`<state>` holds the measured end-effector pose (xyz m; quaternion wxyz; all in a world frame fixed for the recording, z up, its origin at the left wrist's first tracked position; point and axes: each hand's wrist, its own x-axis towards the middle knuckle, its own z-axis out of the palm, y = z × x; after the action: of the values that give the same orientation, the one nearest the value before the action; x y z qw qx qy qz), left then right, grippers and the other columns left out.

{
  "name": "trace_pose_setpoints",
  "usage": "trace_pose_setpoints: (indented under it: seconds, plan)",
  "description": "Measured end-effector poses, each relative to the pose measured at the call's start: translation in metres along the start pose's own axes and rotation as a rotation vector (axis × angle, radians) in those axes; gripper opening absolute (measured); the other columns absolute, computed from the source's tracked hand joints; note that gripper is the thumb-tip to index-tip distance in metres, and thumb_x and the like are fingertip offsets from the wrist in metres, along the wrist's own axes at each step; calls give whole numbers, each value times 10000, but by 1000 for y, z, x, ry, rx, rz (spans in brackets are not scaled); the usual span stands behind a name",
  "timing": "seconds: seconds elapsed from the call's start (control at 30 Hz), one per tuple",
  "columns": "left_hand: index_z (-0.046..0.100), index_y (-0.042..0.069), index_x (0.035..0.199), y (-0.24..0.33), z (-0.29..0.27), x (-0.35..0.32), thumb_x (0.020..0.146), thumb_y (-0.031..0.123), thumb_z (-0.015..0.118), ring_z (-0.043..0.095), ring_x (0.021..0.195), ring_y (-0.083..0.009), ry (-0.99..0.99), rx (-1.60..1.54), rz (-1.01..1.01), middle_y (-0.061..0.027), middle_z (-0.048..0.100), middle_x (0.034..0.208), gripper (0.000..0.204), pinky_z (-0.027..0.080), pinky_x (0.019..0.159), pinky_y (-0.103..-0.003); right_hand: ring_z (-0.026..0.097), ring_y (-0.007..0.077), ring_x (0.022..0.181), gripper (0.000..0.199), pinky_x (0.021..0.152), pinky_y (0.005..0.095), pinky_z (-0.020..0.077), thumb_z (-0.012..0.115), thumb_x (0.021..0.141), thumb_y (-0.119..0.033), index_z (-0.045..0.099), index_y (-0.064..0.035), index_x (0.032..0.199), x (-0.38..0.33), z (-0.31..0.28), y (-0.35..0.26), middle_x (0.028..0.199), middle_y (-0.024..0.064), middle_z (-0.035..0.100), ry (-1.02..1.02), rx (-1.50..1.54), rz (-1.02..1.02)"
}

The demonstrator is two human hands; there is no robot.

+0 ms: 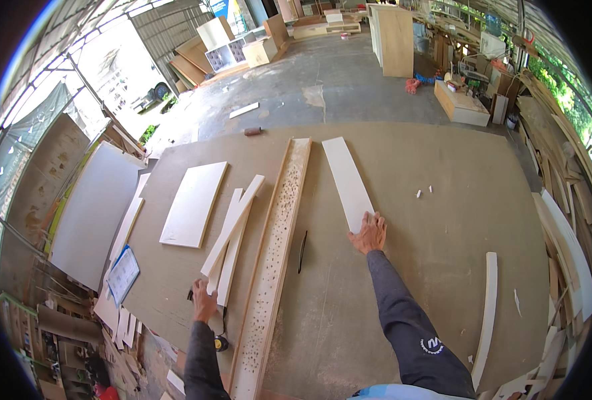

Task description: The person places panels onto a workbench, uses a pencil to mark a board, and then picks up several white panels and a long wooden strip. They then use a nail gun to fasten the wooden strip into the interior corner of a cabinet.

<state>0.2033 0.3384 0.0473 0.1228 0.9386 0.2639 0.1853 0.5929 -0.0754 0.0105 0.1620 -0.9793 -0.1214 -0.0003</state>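
I see right hand [370, 233] grasping white board [346, 180] by near end; left hand [204, 303] half-curled beside strips [233, 225], grip unclear

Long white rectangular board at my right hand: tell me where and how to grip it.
Best, I'd judge, across both long edges at the near end, from above with your bare right hand: the long white board lies flat on the brown tabletop, narrow enough, it seems, to span.
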Motion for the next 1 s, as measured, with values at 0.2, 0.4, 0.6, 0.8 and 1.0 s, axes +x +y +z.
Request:
trace_pose_setpoints:
  seconds: [0.2,0.4,0.6,0.8,1.0]
  plan:
    - [627,2,1037,102,-41,-100,842,47,636,611,1012,-241,65,-458,-351,-145,633,1028,201,486,895,-365,386,421,1324,1274,1138,482,292,802,618,-599,189,67,1516,-111,-43,13,1448,271,399,-176,80,66]
    - [549,33,1290,242,-36,-217,907,127,675,627,1095,-188,-384,-977,-301,-135,663,1135,414,502,906,-330,540,405,1200,1407,1016,432,442,820,559,-696,153,109,1501,-304,-72,26,1358,306,494,-292,395,46]
    - [462,23,1391,327,-47,-294,838,127,758,615,1156,-270,-536,-902,-37,-196,637,1222,636,488,959,-365,651,275,1021,1166,822,355,543,907,614,-531,309,11,1456,-416,-78,23,1169,221,633,-781,1136,130]
    - [493,4,1326,298,-68,-362,866,0,666,633,1043,-244,-152,-701,-259,-187,614,1195,491,510,871,-347,680,184,836,745,735,323,539,612,912,-590,530,51,1283,-454,-67,10,873,104,711,-924,1255,50]
    - [388,30,1391,284,-115,-416,933,26,606,556,1122,-219,41,-1004,-449,-121,544,1250,506,461,933,-335,703,215,815,462,706,326,566,564,992,-427,580,7,1150,-410,-21,16,983,104,686,-804,1706,444]
